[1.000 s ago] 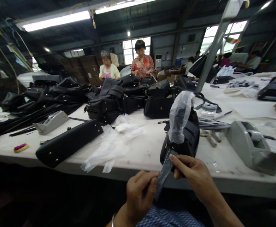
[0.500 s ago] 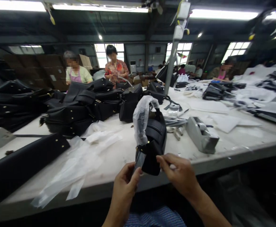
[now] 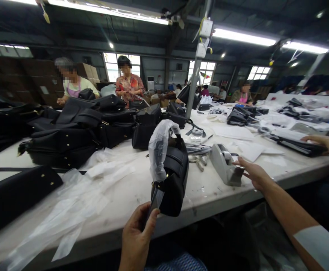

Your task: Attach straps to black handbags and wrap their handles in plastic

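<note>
A black handbag stands at the table's near edge, its arched handle wrapped in white film. My left hand pinches a greyish, plastic-covered strip at the bag's lower left side, between thumb and fingers. Over to the right, my right hand reaches to the front end of a grey tape dispenser. Its fingers are stretched out and apart at the cutter end; whether they touch the tape is too small to tell. A pale patch is on the right forearm.
Black bags are heaped on the left, with film strips before them. A metal post rises behind my handbag. At the right edge, another person's hand rests on a flat black item. Several people work across the table.
My right hand has left the handbag and moved right to the tape dispenser. My left hand keeps its hold at the bag's side. Another person's arm has come in at the right; the view has turned rightward.
</note>
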A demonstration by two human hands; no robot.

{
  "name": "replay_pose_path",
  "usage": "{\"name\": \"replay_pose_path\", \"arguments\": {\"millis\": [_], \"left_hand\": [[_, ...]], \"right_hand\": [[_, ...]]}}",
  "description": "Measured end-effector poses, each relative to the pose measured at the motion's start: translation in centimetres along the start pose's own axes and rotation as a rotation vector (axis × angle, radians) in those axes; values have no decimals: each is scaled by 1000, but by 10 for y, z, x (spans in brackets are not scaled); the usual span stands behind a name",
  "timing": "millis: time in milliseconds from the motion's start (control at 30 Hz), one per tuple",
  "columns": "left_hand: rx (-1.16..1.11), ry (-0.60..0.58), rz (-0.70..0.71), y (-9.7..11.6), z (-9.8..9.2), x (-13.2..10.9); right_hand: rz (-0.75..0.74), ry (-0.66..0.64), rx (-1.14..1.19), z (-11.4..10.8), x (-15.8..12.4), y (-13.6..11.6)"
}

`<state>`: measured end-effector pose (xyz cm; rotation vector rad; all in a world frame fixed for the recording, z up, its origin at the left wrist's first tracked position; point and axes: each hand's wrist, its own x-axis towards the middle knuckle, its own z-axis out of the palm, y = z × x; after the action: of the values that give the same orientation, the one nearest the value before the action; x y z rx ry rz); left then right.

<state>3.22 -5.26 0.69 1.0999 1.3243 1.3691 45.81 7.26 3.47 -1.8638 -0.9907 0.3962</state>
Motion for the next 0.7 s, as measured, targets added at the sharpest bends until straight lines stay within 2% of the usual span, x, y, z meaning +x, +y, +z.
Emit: {"name": "replay_pose_path", "arguments": {"millis": [100, 333, 467, 700], "left_hand": [[2, 33, 1, 1, 0, -1], [9, 36, -16, -1, 0, 0], [9, 43, -22, -1, 0, 0], [25, -26, -7, 2, -4, 2]], "right_hand": [[92, -39, 133, -3, 0, -6], [119, -40, 297, -28, -29, -14], [220, -50, 336, -29, -45, 1], [336, -14, 375, -6, -65, 36]]}}
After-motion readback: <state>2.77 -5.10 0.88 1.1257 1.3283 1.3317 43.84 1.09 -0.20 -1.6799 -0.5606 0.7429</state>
